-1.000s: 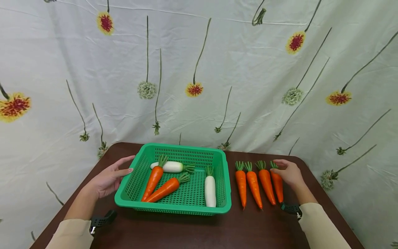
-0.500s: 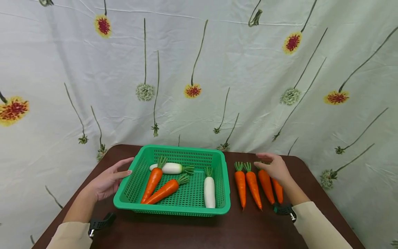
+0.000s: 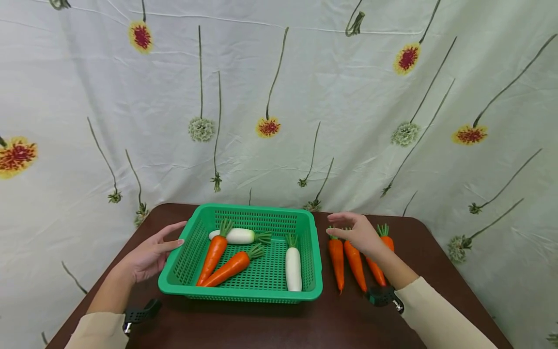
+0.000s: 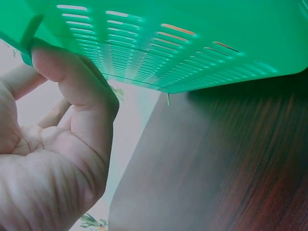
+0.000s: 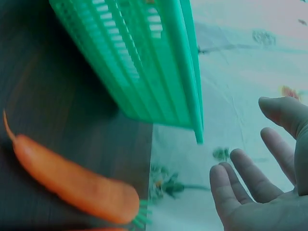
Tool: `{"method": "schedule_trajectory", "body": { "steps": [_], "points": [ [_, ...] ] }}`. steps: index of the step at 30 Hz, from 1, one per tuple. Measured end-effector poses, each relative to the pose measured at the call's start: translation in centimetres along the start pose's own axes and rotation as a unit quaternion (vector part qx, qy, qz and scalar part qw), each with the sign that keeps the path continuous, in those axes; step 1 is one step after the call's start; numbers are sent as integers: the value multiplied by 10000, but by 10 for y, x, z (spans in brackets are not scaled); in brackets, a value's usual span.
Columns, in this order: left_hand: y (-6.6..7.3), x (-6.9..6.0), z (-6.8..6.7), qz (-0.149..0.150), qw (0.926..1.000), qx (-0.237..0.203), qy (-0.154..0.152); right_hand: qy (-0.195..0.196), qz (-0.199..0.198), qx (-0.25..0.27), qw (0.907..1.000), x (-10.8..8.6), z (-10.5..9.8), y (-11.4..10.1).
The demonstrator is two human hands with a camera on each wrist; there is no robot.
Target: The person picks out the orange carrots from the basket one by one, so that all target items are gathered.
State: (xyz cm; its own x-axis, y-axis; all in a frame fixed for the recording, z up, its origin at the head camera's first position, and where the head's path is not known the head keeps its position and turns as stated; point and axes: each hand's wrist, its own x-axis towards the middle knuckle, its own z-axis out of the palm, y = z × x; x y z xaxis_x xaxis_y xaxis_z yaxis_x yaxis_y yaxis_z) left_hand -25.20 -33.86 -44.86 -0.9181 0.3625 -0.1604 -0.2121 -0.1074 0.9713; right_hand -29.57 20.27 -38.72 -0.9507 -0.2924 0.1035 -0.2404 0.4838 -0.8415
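A green plastic basket [image 3: 240, 294] holds two orange carrots [image 3: 213, 259] and two white radishes [image 3: 294, 269] with green tops. At its left rim my left hand [image 3: 150, 254] touches the edge with thumb and forefinger; the left wrist view shows the thumb [image 4: 72, 72] bent against the rim. To the right of the basket lies a row of several carrots [image 3: 336, 261], tips toward me. My right hand [image 3: 359, 235] hovers over their leafy ends, holding nothing, its fingers spread in the right wrist view. The nearest carrot [image 5: 77, 178] there lies beside the basket, apart from that hand.
The dark brown wooden table [image 3: 244, 327] has its back edge close to a hanging white cloth [image 3: 244, 165] printed with flowers. A black strap [image 3: 141, 312] sits on the left wrist and another band [image 3: 383, 295] on the right.
My right hand has moved left along the carrot tops, from the rightmost carrot to the leftmost ones. The left hand keeps its place at the basket rim. The carrots lie as before.
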Motion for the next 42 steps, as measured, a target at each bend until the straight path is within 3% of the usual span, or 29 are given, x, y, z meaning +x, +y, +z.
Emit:
{"method": "schedule_trajectory", "body": {
  "steps": [6,18,28,37,42],
  "points": [
    [-2,0,-2,2,10000,16,17,-415,-66,319,9986,2,19,-13],
    [-1,-3,-1,-39,10000,31,39,-1407,250,648,9876,8,46,-35],
    [1,-4,0,-6,10000,-84,-16,-2033,834,1590,9625,20,74,-55],
    [0,-3,0,-10,10000,-41,76,-2305,1085,1571,9541,30,97,-69],
    [1,-1,0,-56,10000,-13,71,-2438,953,1460,9540,36,106,-73]
  ]
}}
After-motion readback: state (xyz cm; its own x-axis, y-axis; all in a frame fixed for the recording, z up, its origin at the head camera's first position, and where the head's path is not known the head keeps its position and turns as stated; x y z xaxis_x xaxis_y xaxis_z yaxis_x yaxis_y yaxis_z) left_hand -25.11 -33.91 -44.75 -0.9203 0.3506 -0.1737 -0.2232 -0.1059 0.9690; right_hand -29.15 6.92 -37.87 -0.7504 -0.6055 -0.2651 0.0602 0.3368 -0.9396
